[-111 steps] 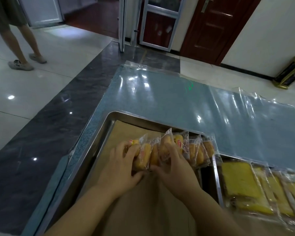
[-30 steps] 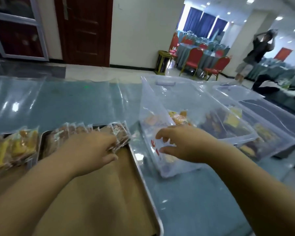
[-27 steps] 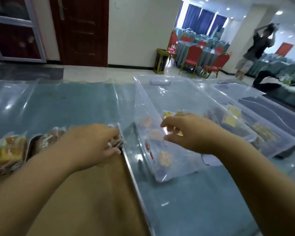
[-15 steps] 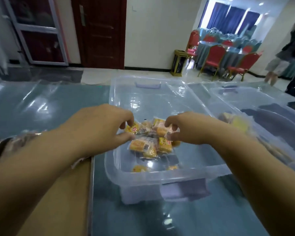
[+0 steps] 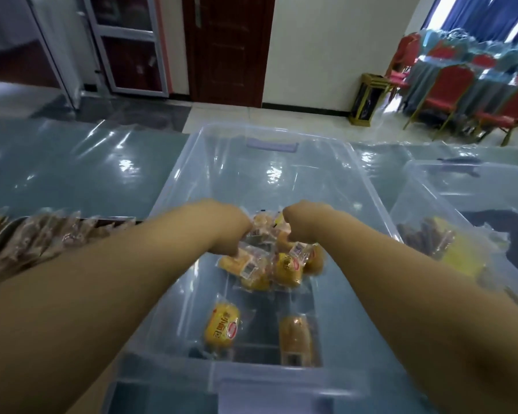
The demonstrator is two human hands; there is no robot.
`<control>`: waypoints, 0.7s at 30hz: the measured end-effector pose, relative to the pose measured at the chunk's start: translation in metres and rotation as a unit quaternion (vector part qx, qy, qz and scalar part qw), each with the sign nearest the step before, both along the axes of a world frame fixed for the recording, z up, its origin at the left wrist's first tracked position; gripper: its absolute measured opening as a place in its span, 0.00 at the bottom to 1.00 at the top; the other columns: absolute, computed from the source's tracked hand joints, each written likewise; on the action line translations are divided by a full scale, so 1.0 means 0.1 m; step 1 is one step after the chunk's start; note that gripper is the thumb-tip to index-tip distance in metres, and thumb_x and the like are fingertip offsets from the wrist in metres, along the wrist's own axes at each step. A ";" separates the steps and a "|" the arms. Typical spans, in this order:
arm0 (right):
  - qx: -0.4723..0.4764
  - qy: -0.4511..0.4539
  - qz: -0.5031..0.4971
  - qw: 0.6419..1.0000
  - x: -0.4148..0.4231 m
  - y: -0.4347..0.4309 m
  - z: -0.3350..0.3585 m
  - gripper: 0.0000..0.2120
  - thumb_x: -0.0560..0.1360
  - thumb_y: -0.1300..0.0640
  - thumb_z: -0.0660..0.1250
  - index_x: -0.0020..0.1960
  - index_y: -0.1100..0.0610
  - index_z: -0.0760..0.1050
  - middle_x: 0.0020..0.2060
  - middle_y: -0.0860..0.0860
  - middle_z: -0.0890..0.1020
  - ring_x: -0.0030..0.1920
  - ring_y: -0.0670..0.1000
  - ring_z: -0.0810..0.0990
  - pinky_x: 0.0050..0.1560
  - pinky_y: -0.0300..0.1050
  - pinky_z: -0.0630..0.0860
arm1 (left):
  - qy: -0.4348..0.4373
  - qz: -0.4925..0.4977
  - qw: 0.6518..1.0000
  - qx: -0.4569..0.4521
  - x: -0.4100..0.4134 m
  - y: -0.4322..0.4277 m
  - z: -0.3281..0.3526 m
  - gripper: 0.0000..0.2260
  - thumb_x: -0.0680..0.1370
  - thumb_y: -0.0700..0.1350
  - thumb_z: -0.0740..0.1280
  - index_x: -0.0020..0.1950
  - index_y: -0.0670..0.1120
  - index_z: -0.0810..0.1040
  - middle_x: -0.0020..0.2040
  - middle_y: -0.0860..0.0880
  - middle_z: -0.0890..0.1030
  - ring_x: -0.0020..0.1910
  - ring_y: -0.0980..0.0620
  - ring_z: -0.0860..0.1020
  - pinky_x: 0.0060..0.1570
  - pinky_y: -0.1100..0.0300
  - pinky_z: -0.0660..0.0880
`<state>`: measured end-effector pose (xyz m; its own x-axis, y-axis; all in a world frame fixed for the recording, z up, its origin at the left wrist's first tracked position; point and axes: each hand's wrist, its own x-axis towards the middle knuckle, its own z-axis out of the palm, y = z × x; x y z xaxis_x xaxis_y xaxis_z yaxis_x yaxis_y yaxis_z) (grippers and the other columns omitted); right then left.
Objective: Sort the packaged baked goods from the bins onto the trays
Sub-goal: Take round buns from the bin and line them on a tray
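head view, close, looking down forward

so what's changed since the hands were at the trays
The left hand and right hand moved right into the clear bin and now grip a cluster of bun packets. Two loose packets stay on the bin floor.

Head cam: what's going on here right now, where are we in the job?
A person has both hands down in the clear bin. The left hand and right hand each grip the bundle of wrapped buns, which hangs above the bin floor. Two loose buns lie on the floor nearer the person. A row of packets is lined up to the left, and a second bin on the right holds other packaged goods.
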<state>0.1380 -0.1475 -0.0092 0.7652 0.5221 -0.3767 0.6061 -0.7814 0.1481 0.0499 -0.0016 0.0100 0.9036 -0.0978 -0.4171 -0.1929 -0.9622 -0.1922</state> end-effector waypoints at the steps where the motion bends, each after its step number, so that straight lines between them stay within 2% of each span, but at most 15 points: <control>1: 0.000 0.001 -0.007 1.000 0.06 0.00 -0.06 0.16 0.76 0.55 0.66 0.62 0.59 0.70 0.55 0.56 0.77 0.47 0.54 0.73 0.45 0.46 0.71 | 0.005 -0.003 1.000 0.011 0.10 -0.02 -0.06 0.14 0.76 0.50 0.65 0.60 0.48 0.73 0.55 0.48 0.76 0.46 0.47 0.74 0.40 0.55 0.68; 4: 0.017 0.022 -0.041 0.999 0.18 -0.04 -0.25 0.19 0.75 0.54 0.66 0.64 0.58 0.67 0.57 0.57 0.75 0.51 0.56 0.74 0.49 0.49 0.73 | 0.038 -0.019 0.998 0.049 0.38 -0.10 -0.29 0.15 0.76 0.43 0.65 0.63 0.47 0.73 0.58 0.46 0.76 0.52 0.44 0.76 0.47 0.52 0.75; 6: 0.034 0.036 -0.069 0.996 0.22 -0.07 -0.37 0.22 0.74 0.53 0.66 0.65 0.57 0.66 0.58 0.57 0.74 0.55 0.59 0.74 0.52 0.51 0.73 | 0.067 -0.033 0.995 0.072 0.52 -0.15 -0.48 0.18 0.76 0.39 0.65 0.66 0.46 0.72 0.61 0.45 0.75 0.57 0.43 0.75 0.52 0.49 0.75; 10: 0.020 0.053 -0.114 0.992 0.29 -0.12 -0.60 0.23 0.76 0.54 0.61 0.68 0.57 0.62 0.65 0.60 0.69 0.65 0.63 0.67 0.62 0.58 0.70 | 0.059 -0.044 0.997 0.039 0.65 -0.15 -0.85 0.25 0.74 0.35 0.65 0.70 0.46 0.66 0.61 0.45 0.75 0.52 0.45 0.76 0.45 0.53 0.76; 13: 0.011 0.041 -0.125 0.991 0.33 -0.10 -0.68 0.24 0.77 0.56 0.61 0.70 0.59 0.59 0.69 0.61 0.66 0.69 0.63 0.62 0.63 0.61 0.68 | 0.068 -0.015 0.998 -0.005 0.64 -0.08 -1.07 0.26 0.74 0.38 0.65 0.71 0.46 0.64 0.61 0.45 0.74 0.46 0.47 0.75 0.37 0.56 0.74; 14: 0.014 0.038 -0.134 0.990 0.33 -0.09 -0.69 0.25 0.76 0.56 0.62 0.70 0.60 0.60 0.69 0.60 0.66 0.69 0.63 0.62 0.63 0.61 0.68 | 0.067 -0.012 0.998 -0.007 0.62 -0.05 -1.14 0.26 0.74 0.39 0.66 0.71 0.46 0.63 0.62 0.45 0.74 0.48 0.47 0.75 0.39 0.55 0.75; 16: 0.024 0.048 -0.152 0.987 0.34 -0.08 -0.68 0.20 0.76 0.57 0.64 0.65 0.61 0.65 0.64 0.60 0.70 0.64 0.62 0.69 0.60 0.59 0.71 | 0.069 -0.014 0.997 0.011 0.59 -0.01 -1.23 0.27 0.74 0.42 0.66 0.72 0.44 0.62 0.64 0.44 0.72 0.56 0.44 0.74 0.51 0.50 0.75; 18: 0.016 0.072 -0.158 0.985 0.37 -0.09 -0.64 0.10 0.73 0.57 0.68 0.50 0.60 0.70 0.54 0.58 0.75 0.55 0.60 0.74 0.57 0.58 0.74 | 0.075 -0.017 0.996 0.036 0.58 -0.01 -1.26 0.27 0.73 0.44 0.68 0.71 0.46 0.63 0.64 0.43 0.71 0.60 0.43 0.72 0.55 0.47 0.73; 19: 0.006 0.085 -0.153 0.985 0.38 -0.09 -0.60 0.11 0.71 0.57 0.71 0.45 0.59 0.70 0.48 0.56 0.75 0.52 0.59 0.75 0.56 0.57 0.75 | 0.080 -0.018 0.996 0.042 0.59 -0.01 -1.26 0.28 0.72 0.46 0.70 0.70 0.47 0.64 0.66 0.43 0.69 0.62 0.42 0.70 0.57 0.45 0.72; 21: -0.018 0.106 -0.130 0.986 0.40 -0.10 -0.51 0.14 0.69 0.59 0.73 0.50 0.60 0.72 0.44 0.54 0.72 0.49 0.57 0.75 0.54 0.52 0.76 | 0.089 -0.016 0.995 0.046 0.62 -0.01 -1.22 0.32 0.69 0.49 0.73 0.70 0.49 0.65 0.70 0.43 0.64 0.65 0.40 0.66 0.58 0.43 0.69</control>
<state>0.1778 -0.1571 -0.0598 0.7736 0.3017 -0.5572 0.4056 -0.9114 0.0698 0.1115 -0.0030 -0.1124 0.8116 -0.0802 -0.5786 -0.2624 -0.9350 -0.2385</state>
